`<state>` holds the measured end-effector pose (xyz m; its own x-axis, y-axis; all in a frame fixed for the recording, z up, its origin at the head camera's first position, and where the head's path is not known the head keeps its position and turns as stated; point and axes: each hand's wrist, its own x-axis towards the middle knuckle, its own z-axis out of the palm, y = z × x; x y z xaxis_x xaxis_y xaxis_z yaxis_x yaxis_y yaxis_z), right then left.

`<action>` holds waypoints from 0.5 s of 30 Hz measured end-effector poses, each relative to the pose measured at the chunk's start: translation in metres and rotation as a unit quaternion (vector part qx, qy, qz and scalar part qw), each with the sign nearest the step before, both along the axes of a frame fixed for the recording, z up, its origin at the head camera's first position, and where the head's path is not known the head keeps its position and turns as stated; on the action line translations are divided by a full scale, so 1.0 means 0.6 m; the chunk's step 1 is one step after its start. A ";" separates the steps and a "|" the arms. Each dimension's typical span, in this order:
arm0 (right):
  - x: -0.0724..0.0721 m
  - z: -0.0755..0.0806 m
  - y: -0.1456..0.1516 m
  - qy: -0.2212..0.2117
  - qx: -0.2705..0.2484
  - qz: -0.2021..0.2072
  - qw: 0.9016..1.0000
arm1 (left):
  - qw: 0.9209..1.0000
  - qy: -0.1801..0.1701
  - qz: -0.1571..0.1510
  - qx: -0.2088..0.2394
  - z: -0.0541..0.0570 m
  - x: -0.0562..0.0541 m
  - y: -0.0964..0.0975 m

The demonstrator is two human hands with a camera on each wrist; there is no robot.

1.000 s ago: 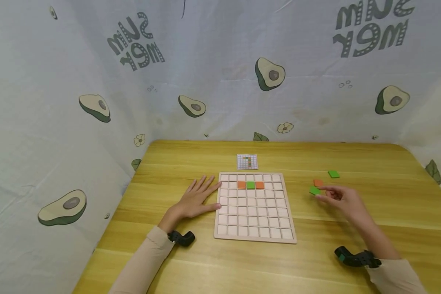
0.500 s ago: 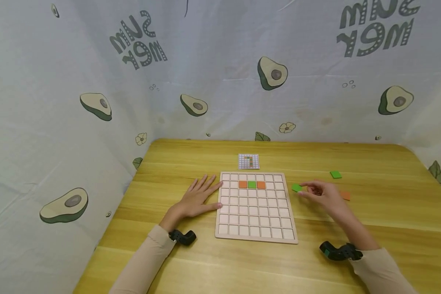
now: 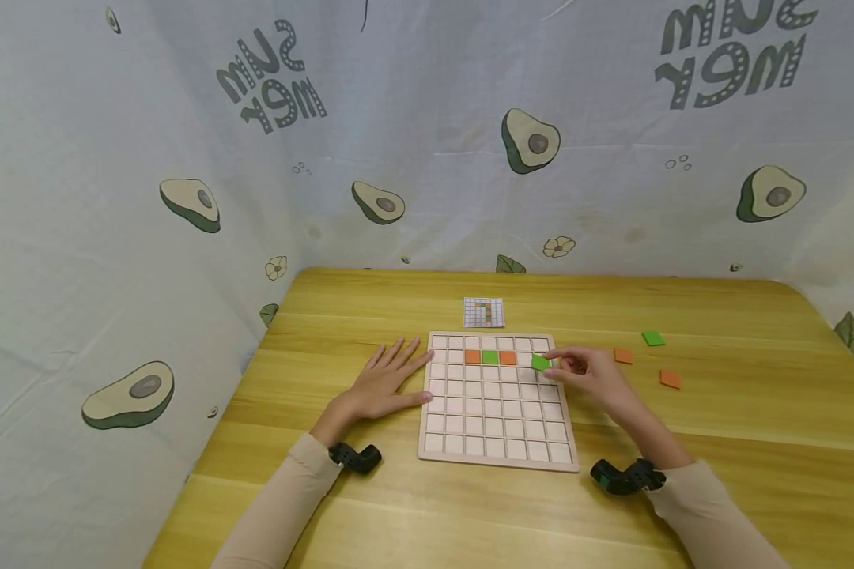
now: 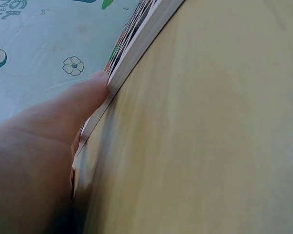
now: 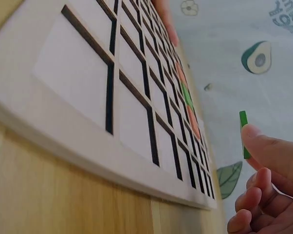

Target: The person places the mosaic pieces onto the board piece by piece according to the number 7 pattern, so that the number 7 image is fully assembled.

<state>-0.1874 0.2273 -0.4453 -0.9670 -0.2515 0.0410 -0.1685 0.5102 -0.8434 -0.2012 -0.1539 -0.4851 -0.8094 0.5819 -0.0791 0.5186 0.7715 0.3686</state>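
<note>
My right hand [image 3: 598,379] pinches a green square tile [image 3: 540,362] between thumb and finger over the upper right part of the wooden grid board [image 3: 498,464]. In the right wrist view that tile [image 5: 244,135] stands edge-on, held above the board. My left hand [image 3: 377,389] lies with fingers spread at the board's left edge, thumb and fingertips on its rim; the left wrist view shows the thumb [image 4: 88,95] against the rim. In the board's second row sit an orange tile [image 3: 473,356], a green tile [image 3: 489,357] and another orange tile [image 3: 508,358], side by side.
Loose on the table to the right lie a green tile [image 3: 653,338] and two orange ones, the nearer orange tile [image 3: 670,379] beside my right forearm. Behind the board is a small pattern card [image 3: 484,312]. A printed curtain [image 3: 441,158] hangs along the table's back edge.
My right hand has carried the green tile leftward from the loose tiles to over the board. The orange tiles it covered now show. My left hand keeps its place.
</note>
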 end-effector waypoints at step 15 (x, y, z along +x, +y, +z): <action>-0.014 -0.016 -0.039 0.006 -0.005 0.024 1.000 | 1.000 -0.010 0.000 -0.001 0.004 -0.001 0.001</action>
<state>-0.1957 0.2042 -0.4547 -0.9533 -0.2970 0.0553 -0.2025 0.4925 -0.8464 -0.2021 -0.1533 -0.4826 -0.8074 0.5821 -0.0959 0.5119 0.7721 0.3766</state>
